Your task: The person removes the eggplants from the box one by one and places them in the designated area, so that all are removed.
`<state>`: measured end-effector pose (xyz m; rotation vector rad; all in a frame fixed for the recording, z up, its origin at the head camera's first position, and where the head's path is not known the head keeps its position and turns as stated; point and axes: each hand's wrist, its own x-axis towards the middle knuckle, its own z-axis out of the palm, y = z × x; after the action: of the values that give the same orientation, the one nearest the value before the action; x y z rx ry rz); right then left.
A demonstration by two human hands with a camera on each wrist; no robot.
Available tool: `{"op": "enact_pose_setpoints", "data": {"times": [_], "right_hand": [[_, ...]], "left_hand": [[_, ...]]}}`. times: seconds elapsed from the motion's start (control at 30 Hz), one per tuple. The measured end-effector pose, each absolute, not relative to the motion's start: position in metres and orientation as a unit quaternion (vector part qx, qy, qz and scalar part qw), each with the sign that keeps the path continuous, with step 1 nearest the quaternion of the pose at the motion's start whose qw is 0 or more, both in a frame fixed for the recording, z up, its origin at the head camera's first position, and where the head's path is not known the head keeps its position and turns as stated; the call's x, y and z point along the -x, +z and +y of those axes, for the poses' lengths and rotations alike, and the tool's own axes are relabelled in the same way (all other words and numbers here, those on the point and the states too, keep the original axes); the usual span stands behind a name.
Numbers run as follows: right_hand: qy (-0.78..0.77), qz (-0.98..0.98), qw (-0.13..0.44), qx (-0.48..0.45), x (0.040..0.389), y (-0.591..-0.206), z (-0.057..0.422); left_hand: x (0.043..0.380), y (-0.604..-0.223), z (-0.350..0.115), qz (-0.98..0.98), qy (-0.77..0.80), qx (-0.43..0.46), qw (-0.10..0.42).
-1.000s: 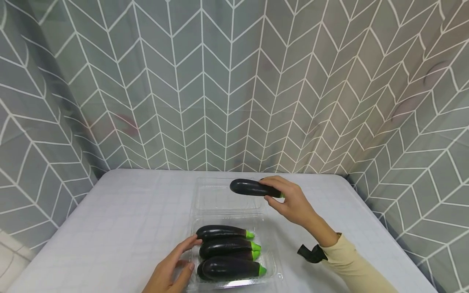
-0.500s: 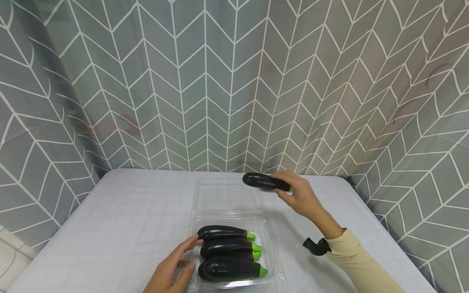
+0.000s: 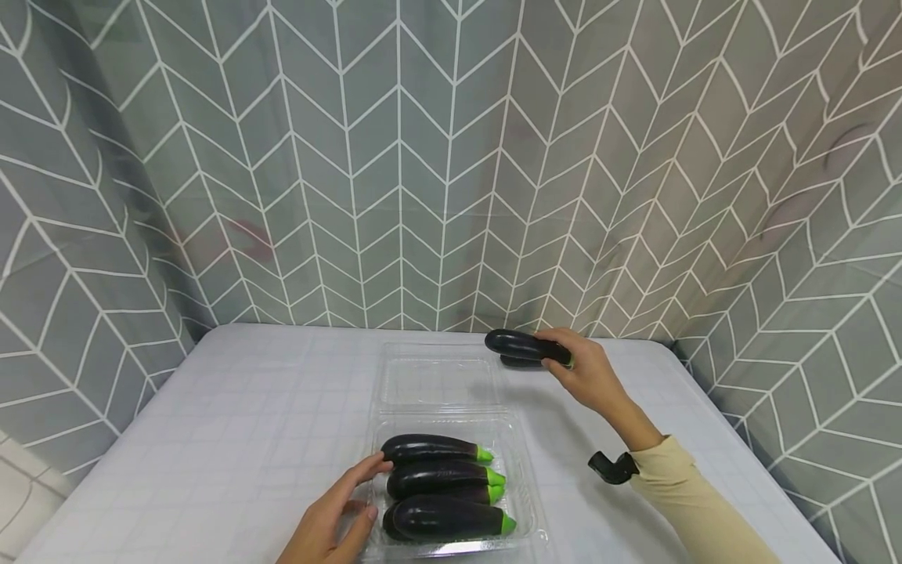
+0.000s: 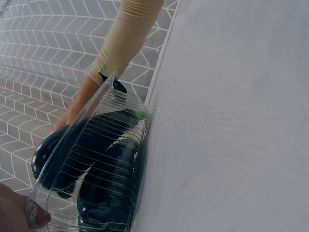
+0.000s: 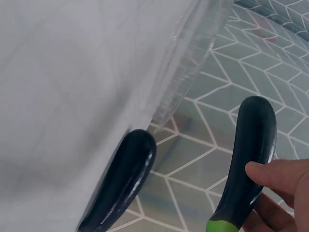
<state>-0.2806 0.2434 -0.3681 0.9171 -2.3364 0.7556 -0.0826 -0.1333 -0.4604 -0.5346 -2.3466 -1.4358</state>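
Note:
My right hand (image 3: 586, 374) grips a dark purple eggplant (image 3: 516, 344) near its green stem end, thumb on one side and fingers on the other. The right wrist view shows it held up, apart from a second eggplant (image 5: 126, 179) that lies on the table at the back. A clear plastic clamshell box (image 3: 523, 486) stands in front with several eggplants (image 3: 454, 517) piled in it, green caps pointing right. My left hand (image 3: 327, 513) rests at the box's left side, fingers spread, fingertips near the end of the rearmost eggplant (image 3: 430, 448).
The box's clear lid (image 3: 437, 381) lies folded back flat behind it. A white cloth covers the table (image 3: 268, 415). Grey patterned curtains (image 3: 423, 157) hang behind and at both sides. A black strap piece (image 3: 611, 468) hangs at the right cuff.
My right hand has carried the eggplant right and slightly back, from over the lid to above the eggplant on the table. My left hand stays at the box.

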Motion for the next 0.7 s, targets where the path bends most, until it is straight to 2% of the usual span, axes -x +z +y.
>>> {"op": "enact_pose_setpoints", "data": {"times": [0.7], "right_hand": [[0.274, -0.888, 0.238, -0.283, 0.293, -0.393, 0.259]], "left_hand": [[0.083, -0.46, -0.134, -0.83, -0.498, 0.192, 0.161]]}}
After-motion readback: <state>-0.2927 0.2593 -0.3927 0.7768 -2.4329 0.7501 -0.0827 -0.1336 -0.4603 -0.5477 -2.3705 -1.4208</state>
